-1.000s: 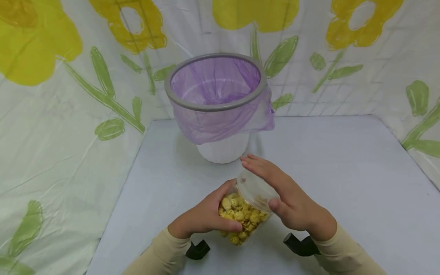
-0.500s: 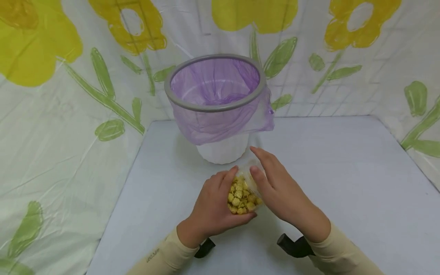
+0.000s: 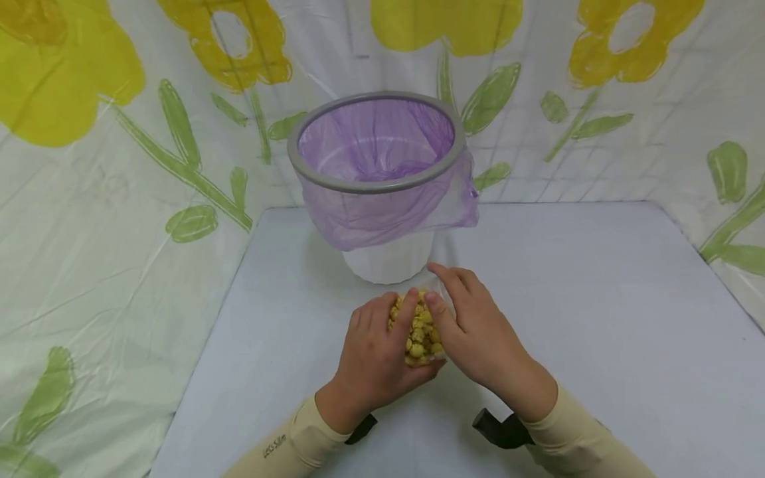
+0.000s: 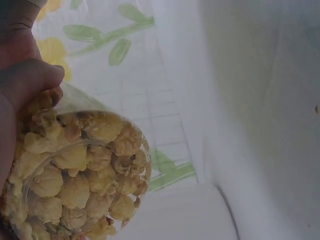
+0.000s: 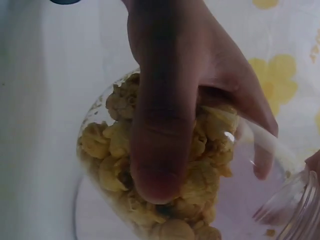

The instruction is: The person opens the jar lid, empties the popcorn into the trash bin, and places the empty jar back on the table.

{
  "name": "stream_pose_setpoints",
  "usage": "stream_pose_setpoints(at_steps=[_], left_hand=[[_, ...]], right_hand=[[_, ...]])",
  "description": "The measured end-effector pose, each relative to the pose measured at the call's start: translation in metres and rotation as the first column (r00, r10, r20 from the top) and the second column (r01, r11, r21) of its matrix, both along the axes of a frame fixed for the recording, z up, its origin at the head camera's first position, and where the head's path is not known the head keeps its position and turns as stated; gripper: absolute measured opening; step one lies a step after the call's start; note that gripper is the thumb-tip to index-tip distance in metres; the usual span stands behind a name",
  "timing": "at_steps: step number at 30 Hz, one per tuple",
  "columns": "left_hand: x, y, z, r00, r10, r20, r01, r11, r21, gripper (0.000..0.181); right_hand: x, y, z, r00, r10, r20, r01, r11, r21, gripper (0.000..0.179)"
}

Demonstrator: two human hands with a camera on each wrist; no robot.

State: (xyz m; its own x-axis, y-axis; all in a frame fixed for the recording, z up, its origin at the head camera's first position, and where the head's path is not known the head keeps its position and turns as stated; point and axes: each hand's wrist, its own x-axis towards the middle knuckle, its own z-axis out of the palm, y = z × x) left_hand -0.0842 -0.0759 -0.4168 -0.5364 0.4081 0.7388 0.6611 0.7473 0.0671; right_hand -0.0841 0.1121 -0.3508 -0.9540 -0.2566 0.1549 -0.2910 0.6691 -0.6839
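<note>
A clear jar of yellow popcorn is between both hands over the near middle of the table. My left hand grips it from the left, with fingers wrapped over its side. From the right, my right hand holds it, the thumb lying along the wall and the fingers reaching round the far side. The jar's round bottom shows in the left wrist view, popcorn packed against it. A ribbed clear rim appears at the lower right of the right wrist view. In the head view the hands hide the jar's far end.
Just beyond the hands stands a white bin with a grey rim and a purple bag liner. The pale table ends at a flower-printed sheet behind and at the sides. Black wrist mounts hang under the forearms.
The jar has turned so its bottom faces more toward me, and it has moved slightly away. My left hand has wrapped further over it; the right hand has closed in, thumb against the jar.
</note>
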Motion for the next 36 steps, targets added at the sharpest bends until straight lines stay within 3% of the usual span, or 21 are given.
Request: stream_pose_setpoints(at_steps=[6, 9, 11, 13, 15, 16, 18, 21, 22, 24, 27, 28, 31, 34, 36], left_hand=[[0.002, 0.001, -0.002, 0.995, -0.032, 0.099, 0.026, 0.998, 0.061, 0.107], [0.002, 0.0, -0.001, 0.982, -0.08, 0.172, 0.064, 0.993, 0.101, 0.111], [0.003, -0.002, 0.001, 0.957, -0.132, 0.257, 0.099, 0.986, 0.136, 0.112], [0.003, -0.004, 0.005, 0.907, -0.196, 0.373, 0.132, 0.973, 0.19, 0.112], [0.003, -0.006, 0.009, 0.826, -0.264, 0.498, 0.147, 0.954, 0.262, 0.11], [0.003, -0.007, 0.011, 0.77, -0.309, 0.558, 0.153, 0.939, 0.309, 0.108], [0.004, -0.009, 0.013, 0.64, -0.403, 0.654, 0.15, 0.901, 0.408, 0.103], [0.005, -0.013, 0.013, 0.44, -0.53, 0.724, 0.133, 0.837, 0.531, 0.097], [0.006, -0.014, 0.012, 0.38, -0.562, 0.735, 0.125, 0.818, 0.561, 0.095], [0.006, -0.017, 0.01, 0.283, -0.601, 0.747, 0.114, 0.795, 0.596, 0.092], [0.005, -0.022, 0.008, 0.163, -0.644, 0.748, 0.11, 0.765, 0.634, 0.089], [0.005, -0.023, 0.007, 0.132, -0.656, 0.743, 0.118, 0.755, 0.645, 0.089], [0.002, -0.028, 0.004, 0.042, -0.706, 0.707, 0.151, 0.704, 0.694, 0.09], [0.0, -0.03, 0.002, -0.041, -0.768, 0.639, 0.204, 0.62, 0.758, 0.088], [-0.002, -0.031, 0.001, -0.098, -0.802, 0.59, 0.224, 0.56, 0.798, 0.087]], right_hand=[[0.001, 0.0, -0.001, 0.995, 0.039, -0.091, -0.038, 0.999, 0.011, 0.05], [0.002, 0.002, -0.001, 0.985, 0.065, -0.159, -0.063, 0.998, 0.018, 0.046], [0.001, 0.004, -0.001, 0.973, 0.088, -0.214, -0.087, 0.996, 0.013, 0.043], [0.0, 0.006, -0.001, 0.957, 0.117, -0.265, -0.119, 0.993, 0.011, 0.042], [-0.002, 0.009, 0.0, 0.939, 0.147, -0.31, -0.152, 0.988, 0.009, 0.042], [-0.002, 0.011, 0.0, 0.932, 0.162, -0.325, -0.167, 0.986, 0.013, 0.043], [-0.001, 0.013, -0.001, 0.92, 0.195, -0.34, -0.198, 0.98, 0.024, 0.044], [0.002, 0.017, -0.004, 0.902, 0.248, -0.353, -0.245, 0.968, 0.052, 0.045], [0.004, 0.018, -0.005, 0.896, 0.265, -0.356, -0.261, 0.963, 0.062, 0.046], [0.006, 0.02, -0.006, 0.882, 0.302, -0.362, -0.294, 0.953, 0.077, 0.047], [0.007, 0.024, -0.006, 0.846, 0.356, -0.396, -0.348, 0.933, 0.095, 0.049], [0.006, 0.024, -0.006, 0.828, 0.379, -0.414, -0.375, 0.922, 0.094, 0.049], [0.004, 0.026, -0.004, 0.743, 0.457, -0.489, -0.482, 0.872, 0.083, 0.044], [0.0, 0.025, -0.004, 0.639, 0.523, -0.564, -0.595, 0.801, 0.07, 0.042], [-0.002, 0.025, -0.003, 0.585, 0.545, -0.601, -0.645, 0.762, 0.063, 0.043]])
